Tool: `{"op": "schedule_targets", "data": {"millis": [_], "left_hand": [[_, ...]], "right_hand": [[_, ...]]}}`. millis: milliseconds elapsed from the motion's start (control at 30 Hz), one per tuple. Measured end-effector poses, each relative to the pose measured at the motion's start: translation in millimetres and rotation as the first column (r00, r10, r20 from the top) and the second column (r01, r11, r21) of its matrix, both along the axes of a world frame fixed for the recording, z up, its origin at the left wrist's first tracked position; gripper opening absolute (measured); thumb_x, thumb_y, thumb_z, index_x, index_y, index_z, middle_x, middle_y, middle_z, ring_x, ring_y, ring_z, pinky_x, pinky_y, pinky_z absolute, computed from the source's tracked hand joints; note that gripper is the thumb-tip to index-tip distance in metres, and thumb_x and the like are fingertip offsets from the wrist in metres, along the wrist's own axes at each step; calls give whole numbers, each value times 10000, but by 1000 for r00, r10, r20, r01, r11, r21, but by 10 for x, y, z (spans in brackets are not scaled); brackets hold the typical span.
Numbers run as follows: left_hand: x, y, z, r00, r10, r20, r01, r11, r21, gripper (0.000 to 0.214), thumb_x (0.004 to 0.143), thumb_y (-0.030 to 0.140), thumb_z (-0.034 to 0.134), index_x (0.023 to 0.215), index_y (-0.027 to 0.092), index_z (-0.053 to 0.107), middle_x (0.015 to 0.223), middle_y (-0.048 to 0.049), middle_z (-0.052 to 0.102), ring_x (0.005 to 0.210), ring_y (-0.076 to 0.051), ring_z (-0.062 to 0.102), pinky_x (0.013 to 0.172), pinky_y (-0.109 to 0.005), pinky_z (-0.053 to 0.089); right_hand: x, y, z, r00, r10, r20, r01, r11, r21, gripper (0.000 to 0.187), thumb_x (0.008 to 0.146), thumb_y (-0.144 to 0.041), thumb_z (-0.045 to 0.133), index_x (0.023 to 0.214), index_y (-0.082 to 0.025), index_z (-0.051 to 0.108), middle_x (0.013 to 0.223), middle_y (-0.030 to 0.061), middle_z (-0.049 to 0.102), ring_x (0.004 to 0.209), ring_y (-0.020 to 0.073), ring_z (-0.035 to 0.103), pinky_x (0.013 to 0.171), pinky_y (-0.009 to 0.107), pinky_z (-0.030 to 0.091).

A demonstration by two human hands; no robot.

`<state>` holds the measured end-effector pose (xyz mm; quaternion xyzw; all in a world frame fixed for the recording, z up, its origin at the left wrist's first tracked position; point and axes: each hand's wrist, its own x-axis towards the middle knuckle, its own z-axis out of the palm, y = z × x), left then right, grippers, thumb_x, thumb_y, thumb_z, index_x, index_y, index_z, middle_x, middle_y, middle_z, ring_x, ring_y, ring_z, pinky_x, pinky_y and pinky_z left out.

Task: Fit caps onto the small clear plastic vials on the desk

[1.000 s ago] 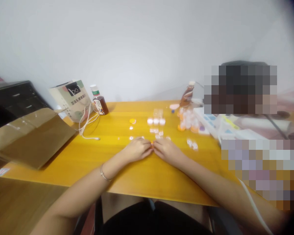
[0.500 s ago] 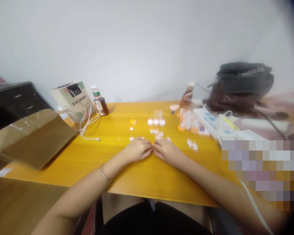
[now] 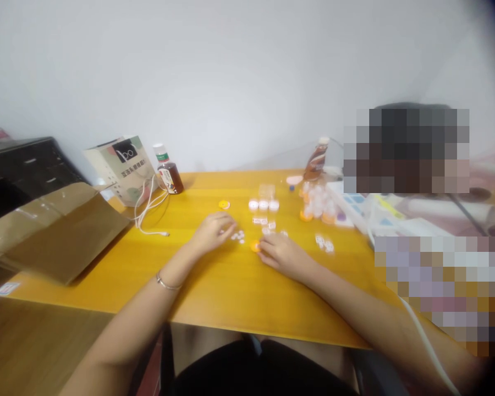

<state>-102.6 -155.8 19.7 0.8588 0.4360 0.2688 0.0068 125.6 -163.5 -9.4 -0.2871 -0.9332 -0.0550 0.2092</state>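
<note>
My left hand (image 3: 215,231) hovers over the table, fingers bent and slightly apart, with nothing visible in them. Just right of its fingertips lie several small white round pieces (image 3: 238,237). The fingers of my right hand (image 3: 281,252) are closed on the right edge of a small round orange piece (image 3: 254,246), resting low over the wood. Beyond that hand are small white printed tiles (image 3: 260,221), partly blurred. A row of white round lids (image 3: 263,205) stands farther back, and a yellow disc (image 3: 224,204) lies behind my left hand.
On the right are clustered clear containers with orange caps (image 3: 317,202), more small white pieces (image 3: 324,243), a drink bottle (image 3: 317,159) and a power strip (image 3: 346,198). A cardboard box (image 3: 53,236), paper bag (image 3: 126,170), dark bottle (image 3: 168,171) and white cable (image 3: 150,206) occupy the left.
My left hand has moved left and slightly away from me, parting from my right hand. The orange piece and the small white pieces now show between the hands. My right hand has barely moved.
</note>
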Motion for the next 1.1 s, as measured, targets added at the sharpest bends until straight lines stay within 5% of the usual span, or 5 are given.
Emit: {"op": "schedule_targets", "data": {"millis": [267, 767, 1100], "left_hand": [[-124, 86, -47, 997, -56, -61, 45, 985, -164, 222, 797, 343, 515, 865, 156, 613, 809, -44, 596, 755, -136, 546, 716, -251, 428], [-58, 106, -134, 985, -108, -135, 89, 986, -143, 160, 807, 256, 496, 776, 156, 617, 765, -40, 600, 744, -138, 538, 709, -249, 410], [-43, 163, -223, 996, -39, -76, 25, 984, -175, 147, 798, 273, 514, 794, 155, 602, 785, -39, 603, 751, -135, 541, 708, -239, 408]], "right_hand": [[10, -2, 31, 1000, -13, 6, 14, 998, -55, 122, 826, -246, 442, 784, -171, 528, 758, 58, 567, 701, 165, 510, 634, 272, 370], [23, -11, 34, 992, -66, -111, 48, 987, -156, 191, 774, -267, 517, 935, -167, 491, 863, 71, 607, 782, 195, 565, 701, 308, 432], [22, 8, 1, 982, -54, -183, 8, 970, -242, 179, 785, -250, 497, 951, -185, 477, 907, 73, 601, 843, 207, 572, 752, 343, 447]]}}
